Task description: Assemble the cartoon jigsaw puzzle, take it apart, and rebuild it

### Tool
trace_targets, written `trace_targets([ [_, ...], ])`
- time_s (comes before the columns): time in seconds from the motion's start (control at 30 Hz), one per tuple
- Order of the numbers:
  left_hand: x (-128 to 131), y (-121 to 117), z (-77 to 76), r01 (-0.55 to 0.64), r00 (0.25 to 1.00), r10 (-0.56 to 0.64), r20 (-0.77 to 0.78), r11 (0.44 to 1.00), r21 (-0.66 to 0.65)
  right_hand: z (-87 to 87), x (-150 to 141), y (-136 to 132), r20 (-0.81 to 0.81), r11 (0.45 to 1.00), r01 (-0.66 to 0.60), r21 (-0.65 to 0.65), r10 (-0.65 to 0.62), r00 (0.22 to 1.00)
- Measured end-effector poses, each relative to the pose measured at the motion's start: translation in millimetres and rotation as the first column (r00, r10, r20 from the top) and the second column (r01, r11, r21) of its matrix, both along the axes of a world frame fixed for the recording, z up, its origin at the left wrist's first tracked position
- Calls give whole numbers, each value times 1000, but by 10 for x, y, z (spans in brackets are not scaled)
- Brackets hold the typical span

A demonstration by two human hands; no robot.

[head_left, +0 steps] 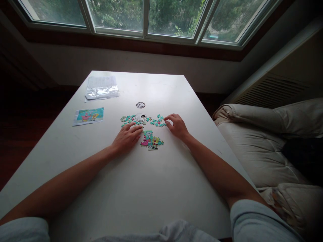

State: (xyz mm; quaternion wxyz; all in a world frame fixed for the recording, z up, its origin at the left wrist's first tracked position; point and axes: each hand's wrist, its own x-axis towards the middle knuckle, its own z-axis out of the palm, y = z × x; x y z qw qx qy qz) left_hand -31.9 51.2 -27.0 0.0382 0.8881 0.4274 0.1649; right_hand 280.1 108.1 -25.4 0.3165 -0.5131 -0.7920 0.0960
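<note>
A partly joined jigsaw puzzle with cartoon figures lies on the white table between my hands. Beyond it, loose teal puzzle pieces are spread around a round silvery tin-like object. My left hand rests palm down, its fingers stretched toward the near edge of the left-hand pieces, just left of the joined part. At the right end of the loose pieces is my right hand, with thumb and index finger slightly apart beside them. I see nothing held in either hand.
A picture sheet with the same cartoon figures lies at the left. Behind it are a clear plastic bag and papers. A dark-rimmed round disc sits past the tin. A cream sofa stands along the table's right side.
</note>
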Motion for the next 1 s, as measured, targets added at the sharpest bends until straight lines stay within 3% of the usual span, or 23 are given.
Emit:
trace_targets([
  [0.2, -13, -4, 52, -58, 996, 57, 69, 998, 11, -70, -30, 11, 35, 999, -35, -2, 35, 999],
  [0.63, -36, 32, 38, -77, 985, 68, 157, 996, 48, 72, -60, 129, 76, 995, -68, -70, 74, 994],
  [1.0, -36, 7, 31, -101, 989, 94, 118, 993, 55, 53, -155, 323, 192, 991, -105, -82, 119, 974],
])
